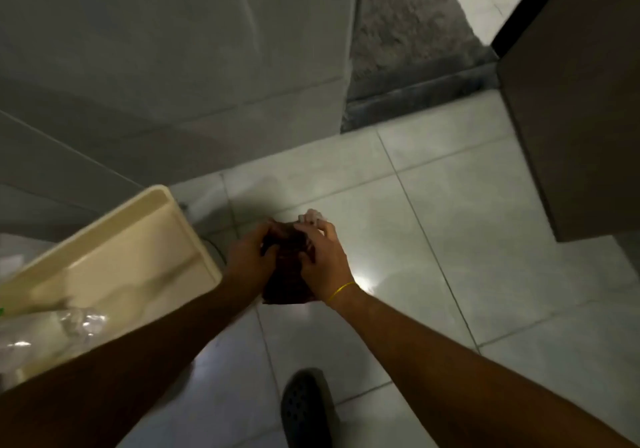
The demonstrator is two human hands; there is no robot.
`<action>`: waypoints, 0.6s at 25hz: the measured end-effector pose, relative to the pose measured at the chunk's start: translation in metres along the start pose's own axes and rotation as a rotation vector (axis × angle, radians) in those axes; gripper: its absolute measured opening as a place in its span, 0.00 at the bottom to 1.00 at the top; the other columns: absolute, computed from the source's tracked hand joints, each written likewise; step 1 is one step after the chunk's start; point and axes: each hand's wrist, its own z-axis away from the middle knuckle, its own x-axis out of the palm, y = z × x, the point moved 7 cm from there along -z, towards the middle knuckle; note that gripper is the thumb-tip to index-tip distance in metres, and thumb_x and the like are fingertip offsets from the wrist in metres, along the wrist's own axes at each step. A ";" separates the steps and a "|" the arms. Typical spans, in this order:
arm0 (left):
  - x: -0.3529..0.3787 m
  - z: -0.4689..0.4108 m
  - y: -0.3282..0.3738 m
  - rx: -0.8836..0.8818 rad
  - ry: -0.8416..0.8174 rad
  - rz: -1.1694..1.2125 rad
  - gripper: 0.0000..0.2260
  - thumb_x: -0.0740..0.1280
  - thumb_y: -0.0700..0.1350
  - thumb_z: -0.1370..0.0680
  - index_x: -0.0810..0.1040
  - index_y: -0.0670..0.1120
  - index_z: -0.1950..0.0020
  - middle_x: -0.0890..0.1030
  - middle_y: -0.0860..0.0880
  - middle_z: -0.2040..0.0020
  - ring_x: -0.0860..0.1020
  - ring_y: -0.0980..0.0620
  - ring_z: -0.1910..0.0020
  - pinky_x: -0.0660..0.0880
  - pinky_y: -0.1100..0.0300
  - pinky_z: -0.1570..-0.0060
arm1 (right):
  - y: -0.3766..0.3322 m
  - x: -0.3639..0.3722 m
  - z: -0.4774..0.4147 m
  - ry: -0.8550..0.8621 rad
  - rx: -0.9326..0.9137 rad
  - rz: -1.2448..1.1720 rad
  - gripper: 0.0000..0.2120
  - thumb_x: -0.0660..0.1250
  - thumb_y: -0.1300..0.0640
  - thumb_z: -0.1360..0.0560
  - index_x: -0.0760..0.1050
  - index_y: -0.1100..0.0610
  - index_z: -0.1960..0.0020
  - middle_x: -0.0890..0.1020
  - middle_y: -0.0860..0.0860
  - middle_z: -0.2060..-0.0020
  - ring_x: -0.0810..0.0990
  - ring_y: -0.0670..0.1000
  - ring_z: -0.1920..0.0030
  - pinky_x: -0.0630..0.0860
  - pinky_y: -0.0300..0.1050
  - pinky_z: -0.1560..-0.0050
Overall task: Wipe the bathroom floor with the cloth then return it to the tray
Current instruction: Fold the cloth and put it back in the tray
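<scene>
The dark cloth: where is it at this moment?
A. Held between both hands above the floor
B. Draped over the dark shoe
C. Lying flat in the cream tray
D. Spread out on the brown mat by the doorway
A: the dark cloth is bunched between the left hand and right hand, above the tiled floor and beside the cream tray.

Dark maroon cloth [285, 274], cream tray [114, 257], pale grey floor tiles [485, 239], yellow wristband [341, 290].

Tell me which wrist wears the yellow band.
The right hand: a thin yellow band circles its wrist. The left hand has a bare wrist. Both grip the dark cloth.
</scene>
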 end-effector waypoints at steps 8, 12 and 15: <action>-0.140 0.009 -0.128 -0.170 0.218 -0.157 0.17 0.66 0.38 0.19 0.80 0.47 0.31 0.85 0.41 0.39 0.83 0.38 0.41 0.70 0.58 0.44 | -0.111 0.168 -0.044 -0.391 -0.296 0.345 0.40 0.71 0.63 0.24 0.61 0.52 0.15 0.52 0.52 0.13 0.78 0.65 0.28 0.78 0.58 0.30; -0.135 0.016 -0.189 -0.282 0.204 -0.189 0.15 0.63 0.39 0.19 0.80 0.44 0.33 0.85 0.37 0.42 0.82 0.35 0.45 0.71 0.54 0.50 | -0.106 0.241 -0.046 -0.529 -0.497 0.604 0.41 0.73 0.63 0.23 0.59 0.58 0.15 0.52 0.58 0.13 0.76 0.66 0.28 0.78 0.56 0.33; -0.121 0.017 -0.215 -0.387 0.050 -0.340 0.19 0.61 0.47 0.18 0.71 0.47 0.27 0.76 0.35 0.38 0.75 0.32 0.39 0.74 0.43 0.41 | -0.094 0.259 -0.044 -0.448 -0.390 0.553 0.31 0.64 0.57 0.16 0.59 0.59 0.16 0.60 0.60 0.16 0.74 0.66 0.27 0.74 0.52 0.33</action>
